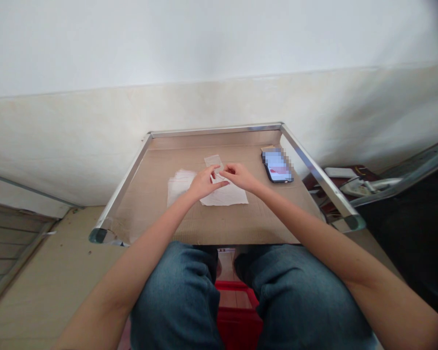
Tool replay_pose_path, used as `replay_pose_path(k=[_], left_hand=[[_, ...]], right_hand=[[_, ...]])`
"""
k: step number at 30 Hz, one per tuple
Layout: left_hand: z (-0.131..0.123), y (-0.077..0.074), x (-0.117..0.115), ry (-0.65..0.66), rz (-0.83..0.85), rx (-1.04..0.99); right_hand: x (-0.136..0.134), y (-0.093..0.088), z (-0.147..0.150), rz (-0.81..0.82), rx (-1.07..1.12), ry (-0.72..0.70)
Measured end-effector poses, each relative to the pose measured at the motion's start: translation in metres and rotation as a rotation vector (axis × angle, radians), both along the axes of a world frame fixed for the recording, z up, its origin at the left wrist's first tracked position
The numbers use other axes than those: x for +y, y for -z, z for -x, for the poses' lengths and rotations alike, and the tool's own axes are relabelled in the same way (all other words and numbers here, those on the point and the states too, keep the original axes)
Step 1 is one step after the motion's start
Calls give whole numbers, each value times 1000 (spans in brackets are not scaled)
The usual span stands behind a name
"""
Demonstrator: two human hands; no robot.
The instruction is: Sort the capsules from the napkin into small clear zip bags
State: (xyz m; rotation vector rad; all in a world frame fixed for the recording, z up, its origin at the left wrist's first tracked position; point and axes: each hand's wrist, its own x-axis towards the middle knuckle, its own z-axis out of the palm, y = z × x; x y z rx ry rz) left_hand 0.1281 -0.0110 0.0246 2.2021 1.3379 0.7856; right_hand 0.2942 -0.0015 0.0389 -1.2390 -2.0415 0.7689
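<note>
My left hand (203,183) hovers above white sheets on the table, its thumb and index finger apart. Facing it, my right hand (239,176) has its fingertips pinched together near the left fingers. A thin, pale line shows between the two hands, too fine to name, and whatever the right fingertips hold is hidden. Beneath both hands lies a white paper sheet (224,197) with an uneven front edge. To the left is a loose stack of white papers (177,187), partly covered by my left hand. A small translucent piece (213,159) lies just beyond the fingers.
A smartphone (277,165) with a lit screen lies at the table's right. The brown tabletop (156,214) has a raised metal rail (215,130) against the wall. Right of the table, several items surround a white object (339,172). Below, a red stool (237,316) shows between the knees.
</note>
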Motion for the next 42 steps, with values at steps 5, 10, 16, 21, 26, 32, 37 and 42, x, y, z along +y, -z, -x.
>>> replay_pose_path(k=[5,10,16,21,26,32,37,42], left_hand=[[1,2,2,2,0,-13],[1,4,3,-20,10,-35],[2,3,6,-123,54,-206],[6,4,13,-179,133,-397],[8,5,16,-173,181,-507],[9,6,18,-147,208,-510],[7,1,16,-164,208,-512],[2,-5,11,-155,259,-593]], right_hand=[[-2,-2,-4,14,15,-80],[-4,-4,-3,55,-9,-143],[1,-4,-7,43,113,-41],[7,4,-13,89,282,28],[10,8,-16,76,340,29],[7,7,-14,15,338,53],[6,6,-13,14,333,73],[5,5,-12,-19,341,84]])
